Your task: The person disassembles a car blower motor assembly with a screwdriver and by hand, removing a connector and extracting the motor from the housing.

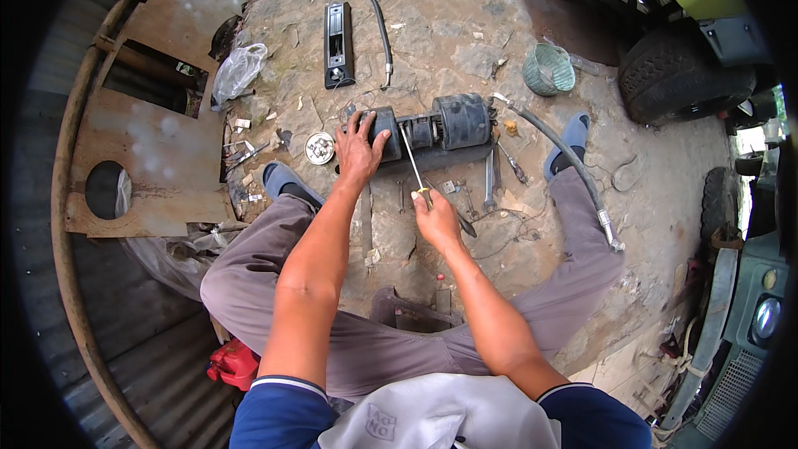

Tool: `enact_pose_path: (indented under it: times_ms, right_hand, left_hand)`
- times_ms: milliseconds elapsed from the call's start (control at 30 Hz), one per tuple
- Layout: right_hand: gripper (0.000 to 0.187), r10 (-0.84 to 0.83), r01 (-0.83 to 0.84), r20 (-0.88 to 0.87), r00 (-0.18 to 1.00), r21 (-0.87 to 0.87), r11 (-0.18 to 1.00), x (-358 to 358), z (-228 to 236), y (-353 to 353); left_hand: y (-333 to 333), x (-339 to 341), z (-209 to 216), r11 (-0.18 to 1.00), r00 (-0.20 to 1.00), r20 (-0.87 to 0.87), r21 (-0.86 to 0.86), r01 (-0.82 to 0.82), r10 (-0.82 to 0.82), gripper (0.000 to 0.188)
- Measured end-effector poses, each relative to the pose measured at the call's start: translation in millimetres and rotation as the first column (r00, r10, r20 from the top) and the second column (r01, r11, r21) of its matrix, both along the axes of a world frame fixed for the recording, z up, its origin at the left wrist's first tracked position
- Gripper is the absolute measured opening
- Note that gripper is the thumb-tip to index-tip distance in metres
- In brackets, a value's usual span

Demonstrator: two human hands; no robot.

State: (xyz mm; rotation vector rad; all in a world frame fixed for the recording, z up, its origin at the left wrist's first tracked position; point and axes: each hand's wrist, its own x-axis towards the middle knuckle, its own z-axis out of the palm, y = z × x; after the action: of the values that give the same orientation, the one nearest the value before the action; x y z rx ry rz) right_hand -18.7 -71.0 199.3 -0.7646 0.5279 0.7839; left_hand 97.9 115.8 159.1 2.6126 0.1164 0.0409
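A black blower unit [465,122] with two drum-shaped housings and a narrower middle lies on the ground in front of me. My left hand [357,151] rests on its left drum, fingers spread over the top. In my right hand [438,220] is a screwdriver [412,158], gripped by its handle. Its long metal shaft slants up to the gap between the left drum and the middle part; I cannot tell what the tip touches. A spanner [490,179] lies just below the right drum. Left of my left hand sits a round tin [319,148] holding small parts.
Beyond the blower lie a long black panel [337,46] and a short hose [381,37]. A longer hose [553,137] crosses my right leg. A green basket [549,71] stands farther right, near a vehicle wheel [686,75]. Rusty sheet metal [150,150] leans at left.
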Motion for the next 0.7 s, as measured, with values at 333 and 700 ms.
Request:
enact_pose_path:
  times_ms: [333,700]
  right_hand:
    - [0.045,-0.036,0.08,0.138,0.99,-0.331,0.94,1.3,3.2,19.7]
    - [0.038,-0.306,0.476,-0.446,0.841,0.345,0.809,-2.7,16.1,15.2]
  left_hand:
    - [0.2,4.0,4.4,0.999,0.999,0.04,-0.041,-0.015,0.017,0.056]
    - [4.5,5.8,-6.1,0.999,0.996,0.086,-0.04,0.004,0.0,0.055]
